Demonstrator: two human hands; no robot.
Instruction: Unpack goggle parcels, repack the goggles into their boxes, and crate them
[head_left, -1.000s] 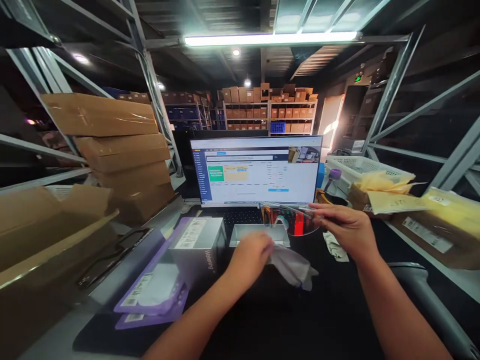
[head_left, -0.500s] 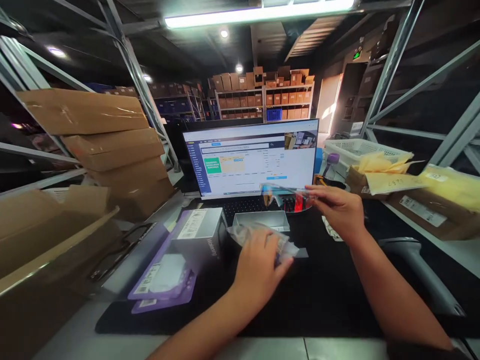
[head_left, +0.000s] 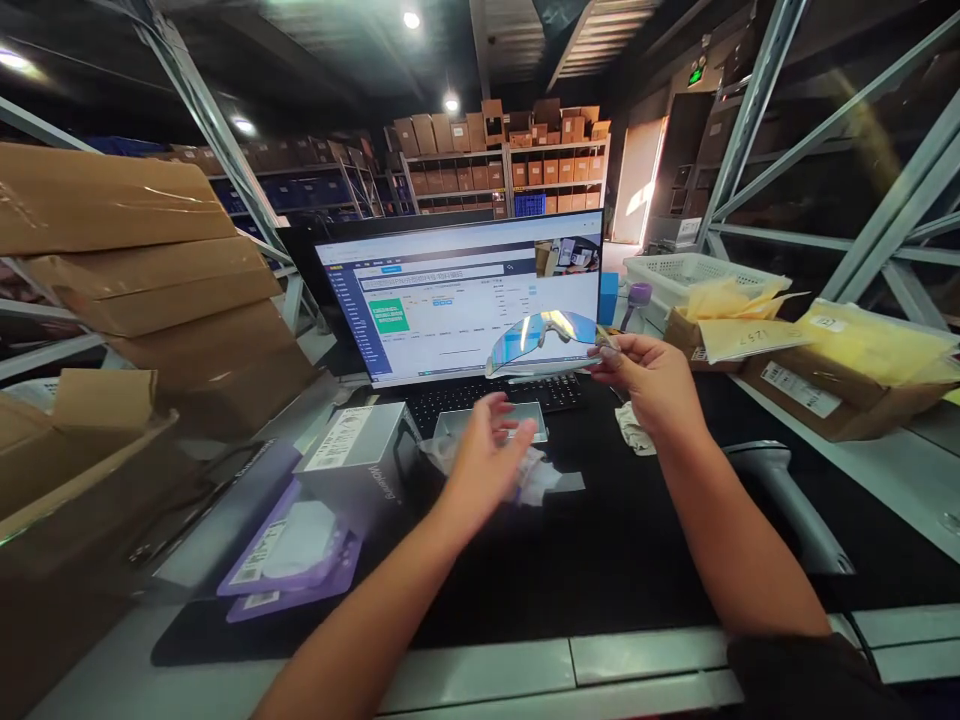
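A pair of sunglasses (head_left: 541, 337) with a wide, mirrored lens is raised in front of the monitor. My right hand (head_left: 651, 385) pinches it at its right end. Lower and to the left, my left hand (head_left: 491, 455) has its fingers apart and nothing in them. Beneath it lies a crumpled clear plastic bag (head_left: 536, 478), partly covered by the hand. Just behind stands an open grey box (head_left: 529, 420), its inside mostly hidden. To the left sits a closed grey box (head_left: 360, 450) with a white label, beside purple packets (head_left: 289, 550).
Behind the hands are a keyboard (head_left: 442, 395) and a lit monitor (head_left: 450, 300). A barcode scanner (head_left: 787, 500) lies on the right of the black mat (head_left: 600, 570). Cardboard boxes (head_left: 142, 290) are stacked left; a white basket (head_left: 697, 275) and yellow envelopes (head_left: 877, 340) stand right.
My left hand has let go of the plastic bag and lifted off it, fingers opening. The sunglasses have turned so the lens faces me more. The view has shifted slightly.
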